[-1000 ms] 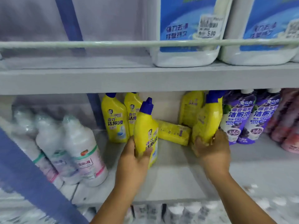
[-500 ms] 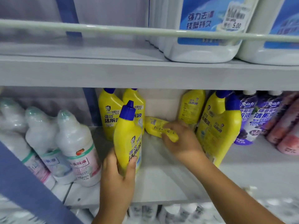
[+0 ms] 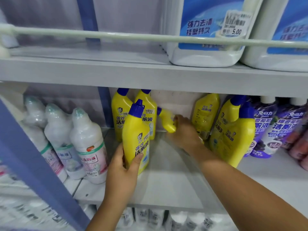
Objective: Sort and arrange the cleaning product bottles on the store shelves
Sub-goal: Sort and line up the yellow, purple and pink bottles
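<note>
head cam: left hand (image 3: 123, 169) wrapped around an upright yellow bottle (image 3: 135, 139) on the shelf (image 3: 166, 185), right hand (image 3: 183, 130) gripping the tipped-over bottle (image 3: 165, 120) at the back. Looks mid-tidy; next it needs standing up in the gap

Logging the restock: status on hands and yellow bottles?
Left hand grips upright yellow bottle. Right hand on tipped bottle at shelf back. Yellow bottles either side; gap between clear.
</note>
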